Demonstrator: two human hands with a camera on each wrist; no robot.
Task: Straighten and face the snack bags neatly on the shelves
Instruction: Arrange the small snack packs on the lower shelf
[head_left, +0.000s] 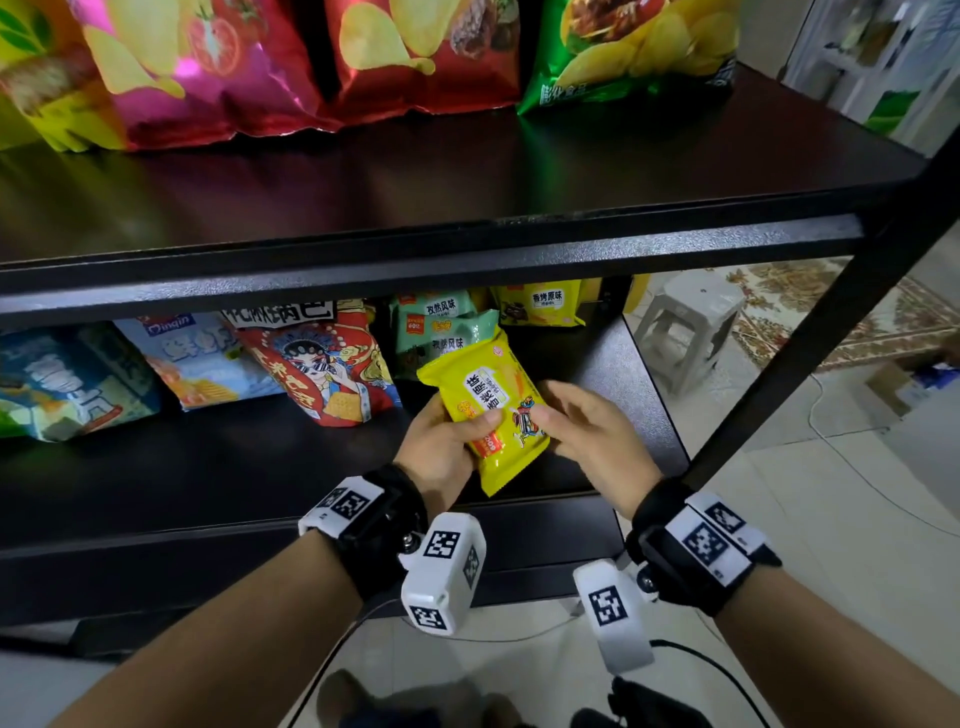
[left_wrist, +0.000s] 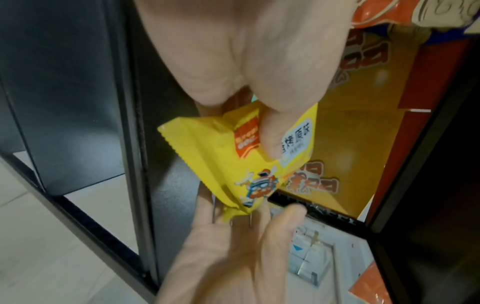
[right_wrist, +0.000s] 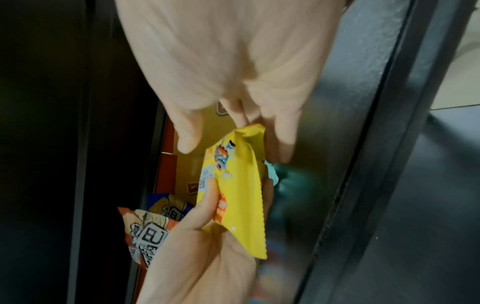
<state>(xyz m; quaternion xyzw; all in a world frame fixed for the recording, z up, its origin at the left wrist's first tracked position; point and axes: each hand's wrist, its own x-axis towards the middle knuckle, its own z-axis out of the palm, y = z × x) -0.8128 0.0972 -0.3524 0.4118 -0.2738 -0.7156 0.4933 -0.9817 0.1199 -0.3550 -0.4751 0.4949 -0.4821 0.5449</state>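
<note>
Both hands meet over the lower shelf (head_left: 249, 467): left hand (head_left: 441, 447) pinches a yellow snack bag (head_left: 488, 410), thumb on top; right hand (head_left: 587, 431), fingers loosely curled, touches its edge. More bags stand behind.

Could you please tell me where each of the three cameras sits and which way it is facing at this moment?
Head: worn on the head, looking forward and down at the black shelf; both forearms, the left hand and right hand show.
Left wrist: on the left wrist, looking along the left hand, whose thumb presses the yellow snack bag; the right hand faces it.
Right wrist: on the right wrist, looking along the right hand toward the left hand.
Shared: all three show the yellow snack bag between both hands.
</note>
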